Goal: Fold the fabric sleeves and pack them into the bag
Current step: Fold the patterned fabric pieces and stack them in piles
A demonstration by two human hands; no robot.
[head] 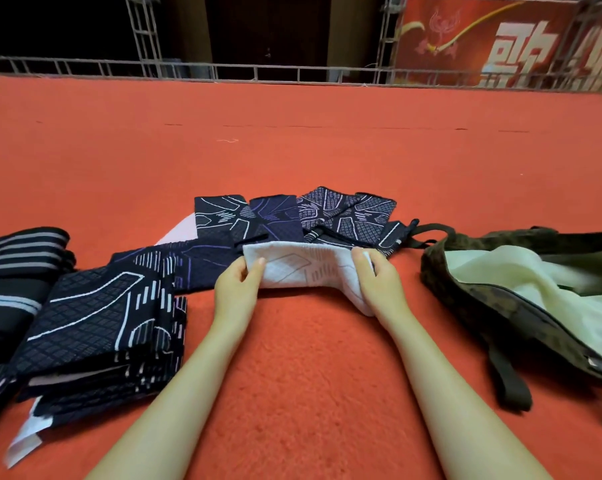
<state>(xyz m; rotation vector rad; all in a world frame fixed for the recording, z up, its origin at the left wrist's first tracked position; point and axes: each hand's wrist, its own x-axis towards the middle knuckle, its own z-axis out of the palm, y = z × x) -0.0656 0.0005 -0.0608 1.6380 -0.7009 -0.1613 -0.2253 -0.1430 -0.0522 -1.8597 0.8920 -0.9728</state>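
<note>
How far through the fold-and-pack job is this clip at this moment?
Roughly midway, by my guess. Done: a stack of folded dark sleeves lies at the left. In hand: the left hand and right hand each pinch an end of a white sleeve. Left: dark sleeves fanned out behind it look unfolded, and the bag shows only pale cloth inside.

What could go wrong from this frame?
1. Both hands, left and right, pinch only the white sleeve's ends; its middle sags and may fold crooked.
2. The white sleeve overlaps the dark sleeves behind it, so lifting could drag their cords along.
3. The bag mouth is partly filled by pale cloth, which could block packing.
</note>
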